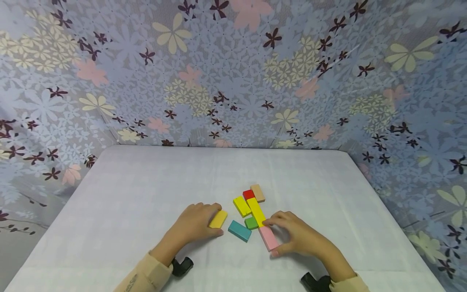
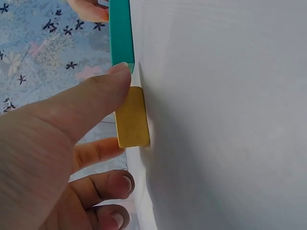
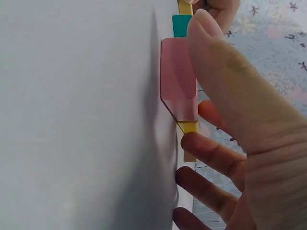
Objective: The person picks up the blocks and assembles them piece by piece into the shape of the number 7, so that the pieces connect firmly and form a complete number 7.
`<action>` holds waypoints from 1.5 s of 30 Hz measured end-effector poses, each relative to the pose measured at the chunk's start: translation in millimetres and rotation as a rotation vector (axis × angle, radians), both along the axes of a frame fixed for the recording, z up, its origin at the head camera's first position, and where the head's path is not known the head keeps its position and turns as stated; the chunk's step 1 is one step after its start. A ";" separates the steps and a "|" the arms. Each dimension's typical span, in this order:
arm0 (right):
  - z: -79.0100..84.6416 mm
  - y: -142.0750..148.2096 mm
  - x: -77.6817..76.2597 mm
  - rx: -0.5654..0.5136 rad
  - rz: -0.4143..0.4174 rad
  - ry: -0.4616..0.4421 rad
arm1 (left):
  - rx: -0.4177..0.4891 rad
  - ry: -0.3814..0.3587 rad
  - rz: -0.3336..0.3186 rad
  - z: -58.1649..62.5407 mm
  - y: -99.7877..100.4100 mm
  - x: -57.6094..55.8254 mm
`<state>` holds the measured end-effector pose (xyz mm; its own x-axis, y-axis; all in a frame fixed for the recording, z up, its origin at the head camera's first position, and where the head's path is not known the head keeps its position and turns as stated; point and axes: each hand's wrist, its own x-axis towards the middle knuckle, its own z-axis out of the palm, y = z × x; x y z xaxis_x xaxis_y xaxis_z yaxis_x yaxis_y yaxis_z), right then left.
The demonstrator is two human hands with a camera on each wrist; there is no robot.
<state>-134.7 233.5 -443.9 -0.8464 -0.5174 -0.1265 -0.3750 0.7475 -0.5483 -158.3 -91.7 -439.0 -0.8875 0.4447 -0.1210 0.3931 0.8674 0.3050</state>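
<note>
Head view: the left grip [image 1: 197, 222] pinches a smooth, rectangular yellow block [image 1: 218, 219]; the right grip [image 1: 297, 236] holds a flat pink block [image 1: 268, 238], end against a long yellow bar [image 1: 256, 211]. Between them lie a teal block [image 1: 239, 231] and green block [image 1: 251, 223]; beyond, a red block [image 1: 249, 194], tan block [image 1: 257, 193] and short yellow piece [image 1: 242, 207] rest on the white, cloth-covered counter [image 1: 120, 202].

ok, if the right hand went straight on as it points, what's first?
Likely the long yellow block, at the far end of the pink block the right hand grips; whether the hand touches it is unclear.
</note>
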 end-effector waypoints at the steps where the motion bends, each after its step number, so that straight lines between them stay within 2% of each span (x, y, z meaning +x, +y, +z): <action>1: -0.6 0.1 -0.3 0.000 -0.002 -0.002 | 0.000 0.005 0.003 0.1 -1.0 0.6; 16: -1.6 -3.1 -6.2 0.000 -0.008 -0.052 | 0.017 0.015 0.019 -0.7 -4.1 2.8; 31: -1.7 -0.6 -0.6 0.008 -0.002 -0.016 | 0.017 0.032 0.011 0.0 -4.2 3.1; 45: -2.1 -3.0 0.3 0.016 -0.018 -0.048 | 0.041 0.030 0.011 0.4 -5.8 3.3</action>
